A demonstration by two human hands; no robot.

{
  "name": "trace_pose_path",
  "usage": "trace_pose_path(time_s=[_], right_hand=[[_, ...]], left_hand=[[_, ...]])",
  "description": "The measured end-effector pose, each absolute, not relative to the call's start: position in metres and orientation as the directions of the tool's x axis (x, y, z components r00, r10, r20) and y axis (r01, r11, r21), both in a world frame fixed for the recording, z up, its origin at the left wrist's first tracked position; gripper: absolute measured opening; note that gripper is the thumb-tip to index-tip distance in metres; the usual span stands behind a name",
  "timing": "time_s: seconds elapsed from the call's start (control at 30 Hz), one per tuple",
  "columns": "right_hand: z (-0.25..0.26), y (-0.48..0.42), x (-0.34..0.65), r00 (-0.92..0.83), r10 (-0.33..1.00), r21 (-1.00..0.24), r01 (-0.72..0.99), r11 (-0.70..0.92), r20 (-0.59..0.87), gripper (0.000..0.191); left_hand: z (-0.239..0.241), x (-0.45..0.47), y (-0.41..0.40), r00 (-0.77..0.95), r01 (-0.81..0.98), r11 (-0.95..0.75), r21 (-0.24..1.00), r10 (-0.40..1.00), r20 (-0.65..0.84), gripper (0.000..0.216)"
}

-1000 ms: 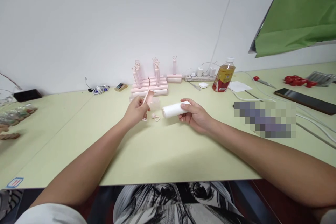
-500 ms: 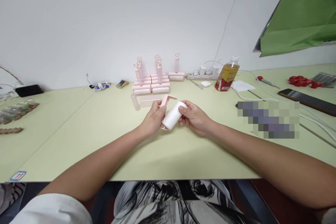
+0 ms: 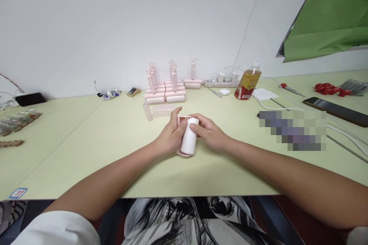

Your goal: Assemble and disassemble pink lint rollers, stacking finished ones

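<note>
My left hand (image 3: pixel 171 134) grips the pink lint roller frame (image 3: pixel 180 152), its thumb pressing at the white roll. My right hand (image 3: pixel 209 132) is closed on the white lint roll (image 3: pixel 189 142), thumb on its face and fingers behind. The roll sits upright-tilted against the frame; whether both its ends are seated in the frame I cannot tell. Just beyond my left hand stand a pale pink handle (image 3: pixel 148 111) and a flat translucent pink cover (image 3: pixel 164 110).
Pink lint rollers (image 3: pixel 175 96) with several handles stand at the back. To their right are a power strip (image 3: pixel 220 84), a drink bottle (image 3: pixel 248 81), a screwdriver (image 3: pixel 291 90) and a black phone (image 3: pixel 335 111). Bagged items (image 3: pixel 18 121) lie far left.
The white roll has turned more upright and come in against the pink frame. Both hands have drawn closer together, and the frame's open arm has swung in around the roll.
</note>
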State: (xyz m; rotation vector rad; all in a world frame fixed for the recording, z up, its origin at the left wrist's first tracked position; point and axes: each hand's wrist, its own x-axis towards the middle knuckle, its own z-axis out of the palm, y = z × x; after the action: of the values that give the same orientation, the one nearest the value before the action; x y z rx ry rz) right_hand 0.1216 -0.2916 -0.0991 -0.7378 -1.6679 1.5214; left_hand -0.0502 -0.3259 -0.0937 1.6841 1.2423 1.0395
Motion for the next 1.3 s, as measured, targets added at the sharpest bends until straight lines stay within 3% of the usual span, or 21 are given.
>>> trace_pose_path(time_s=[0.1,0.27,0.4,0.57,0.7,0.83,1.03,1.3], right_hand=[[-0.099,-0.298,0.121,-0.585,0.802,-0.989,0.004,0.151,0.12,0.033],[-0.094,-0.304,0.119,-0.597,0.801,-0.993,0.053,0.103,0.051,0.049],[-0.091,-0.302,0.122,-0.609,0.793,-0.99,0.122,0.071,-0.019,0.05],[-0.089,-0.3,0.13,-0.688,0.72,-0.968,0.23,0.1,-0.089,0.081],[-0.086,-0.299,0.133,-0.784,0.613,-0.948,0.262,0.183,-0.099,0.089],[-0.084,-0.299,0.133,-0.844,0.533,-0.937,0.227,0.267,-0.053,0.089],[-0.083,-0.298,0.13,-0.888,0.459,-0.927,0.148,0.346,0.03,0.072],[-0.084,-0.296,0.13,-0.892,0.452,-0.922,0.176,0.346,-0.001,0.065]], left_hand=[[-0.088,-0.055,-0.326,0.222,0.447,-0.274,0.851,0.956,0.192,0.047],[-0.077,-0.062,-0.326,0.275,0.572,-0.424,0.702,0.906,0.323,0.027],[-0.077,-0.074,-0.32,0.415,0.556,-0.543,0.629,0.837,0.356,0.027],[-0.078,-0.085,-0.317,0.554,0.47,-0.645,0.602,0.747,0.367,0.028],[-0.076,-0.084,-0.32,0.616,0.486,-0.653,0.581,0.727,0.302,0.023],[-0.075,-0.081,-0.323,0.643,0.483,-0.655,0.582,0.716,0.273,0.021],[-0.074,-0.076,-0.324,0.628,0.451,-0.63,0.632,0.727,0.277,0.016],[-0.075,-0.076,-0.322,0.619,0.424,-0.575,0.699,0.748,0.24,0.014]])
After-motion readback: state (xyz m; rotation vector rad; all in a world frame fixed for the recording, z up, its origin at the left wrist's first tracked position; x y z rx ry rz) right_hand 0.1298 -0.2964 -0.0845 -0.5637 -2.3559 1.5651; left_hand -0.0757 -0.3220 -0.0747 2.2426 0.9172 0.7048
